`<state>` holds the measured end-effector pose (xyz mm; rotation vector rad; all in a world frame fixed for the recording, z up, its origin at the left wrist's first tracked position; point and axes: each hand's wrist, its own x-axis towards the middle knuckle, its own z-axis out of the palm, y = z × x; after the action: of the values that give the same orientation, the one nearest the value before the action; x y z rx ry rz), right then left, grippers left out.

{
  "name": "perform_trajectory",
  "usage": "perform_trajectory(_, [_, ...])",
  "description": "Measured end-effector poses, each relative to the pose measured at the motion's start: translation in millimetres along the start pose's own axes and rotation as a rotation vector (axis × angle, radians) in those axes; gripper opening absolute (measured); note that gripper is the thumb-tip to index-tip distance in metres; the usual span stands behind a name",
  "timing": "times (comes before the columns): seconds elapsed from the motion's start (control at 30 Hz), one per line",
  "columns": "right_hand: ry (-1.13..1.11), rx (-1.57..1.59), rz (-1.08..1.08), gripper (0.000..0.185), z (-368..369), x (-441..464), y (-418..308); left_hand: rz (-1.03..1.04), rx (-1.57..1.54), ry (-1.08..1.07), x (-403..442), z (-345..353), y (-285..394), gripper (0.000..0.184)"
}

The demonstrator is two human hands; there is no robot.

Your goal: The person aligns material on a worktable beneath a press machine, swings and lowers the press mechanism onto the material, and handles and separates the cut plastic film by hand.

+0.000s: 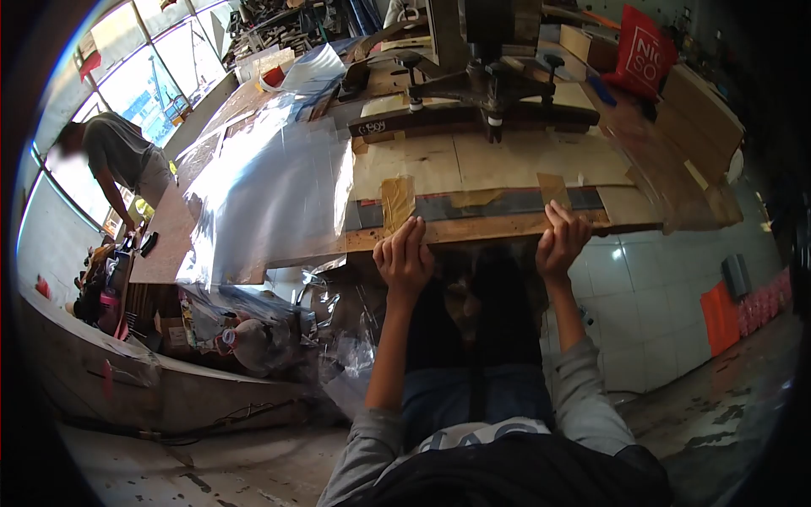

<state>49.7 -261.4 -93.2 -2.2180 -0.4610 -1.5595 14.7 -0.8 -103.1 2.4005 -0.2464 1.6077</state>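
Red bag point(646, 52) observed at two o'clock, orange item point(718, 319) at three, plastic bottle point(256, 345) at eight, bending person point(122, 150) at ten.

Long dark strip point(517, 203) flat on wood point(481, 226), seemingly under brown tape point(398, 201).

Workshop: dark metal machine point(492, 95) over wooden worktable point(165, 253), scraps point(283, 35) heaped behind.

Lit by daylight through windows point(165, 72) beyond the left edge of the surface point(162, 253), glaring white off plastic sheeting point(266, 190) there. Dim beneath the near edge. Bowed and blackened toward the corners.
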Motion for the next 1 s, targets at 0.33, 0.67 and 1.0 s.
perform_trajectory(0.33, [-0.391,-0.034,-0.208,0.066,-44,17,-6,-0.119,-0.406,-0.227,17,-61,-6,0.058])
perform_trajectory(0.67, [-0.423,0.049,-0.158,0.025,-52,53,1,-0.011,-0.270,-0.429,44,-66,-3,0.032])
perform_trajectory(1.0, [-0.463,0.033,-0.139,0.015,-67,116,-8,-0.045,-0.340,-0.318,85,-64,5,0.021])
